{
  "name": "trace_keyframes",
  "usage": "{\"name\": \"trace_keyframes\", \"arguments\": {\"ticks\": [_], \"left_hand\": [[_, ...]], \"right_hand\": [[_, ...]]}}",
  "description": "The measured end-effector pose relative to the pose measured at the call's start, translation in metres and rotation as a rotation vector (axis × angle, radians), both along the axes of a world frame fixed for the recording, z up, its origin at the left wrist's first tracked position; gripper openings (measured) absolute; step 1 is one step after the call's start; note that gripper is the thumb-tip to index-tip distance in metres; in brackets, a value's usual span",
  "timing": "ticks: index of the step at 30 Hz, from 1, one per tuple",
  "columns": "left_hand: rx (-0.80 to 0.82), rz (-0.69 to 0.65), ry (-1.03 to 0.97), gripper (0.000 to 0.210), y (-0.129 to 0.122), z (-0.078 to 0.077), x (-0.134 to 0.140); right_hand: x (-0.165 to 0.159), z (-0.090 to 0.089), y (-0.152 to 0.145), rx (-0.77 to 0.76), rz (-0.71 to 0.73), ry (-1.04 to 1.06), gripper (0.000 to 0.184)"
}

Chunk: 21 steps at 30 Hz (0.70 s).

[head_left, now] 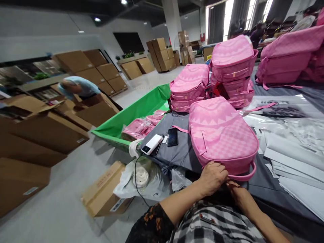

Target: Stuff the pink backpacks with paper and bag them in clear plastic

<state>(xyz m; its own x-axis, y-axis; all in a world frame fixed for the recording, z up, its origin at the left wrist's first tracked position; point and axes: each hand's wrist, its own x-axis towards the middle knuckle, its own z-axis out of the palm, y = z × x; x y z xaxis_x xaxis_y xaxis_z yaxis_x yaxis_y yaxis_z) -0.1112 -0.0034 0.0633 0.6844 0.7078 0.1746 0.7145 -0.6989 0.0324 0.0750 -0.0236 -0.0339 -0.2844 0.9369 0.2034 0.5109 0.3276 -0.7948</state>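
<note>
A pink backpack (222, 131) lies flat on the dark cloth-covered table, its top end with the carry handle (244, 176) towards me. My left hand (214, 177) is closed, its curled fingers gripping the near edge of the backpack. Close beside it, my right hand (236, 190) is closed at the same edge, just under the handle, with its fingertips partly hidden by the bag. Whatever lies between the fingertips is too small to make out.
Stacked pink backpacks (231, 71) stand behind. White paper sheets (298, 168) lie at right. A black phone (172, 137) and white power bank (152, 144) sit left, beside a green bin (113, 126) of bagged pink items. A person (78, 88) bends over cardboard boxes (53, 131).
</note>
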Motion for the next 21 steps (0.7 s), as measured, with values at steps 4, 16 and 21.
{"name": "trace_keyframes", "arguments": {"ticks": [4,16,21], "left_hand": [[-0.01,-0.011,-0.057,0.033,0.004,0.012,0.007],[-0.213,0.018,-0.101,0.041,0.014,0.016,0.008],[-0.215,-0.06,-0.09,0.041,0.006,0.019,0.008]], "right_hand": [[-0.004,0.018,0.002,-0.044,0.057,-0.045,0.047],[-0.025,0.026,-0.006,-0.077,0.153,0.031,0.032],[-0.019,0.02,-0.012,-0.023,0.025,0.117,0.034]]}}
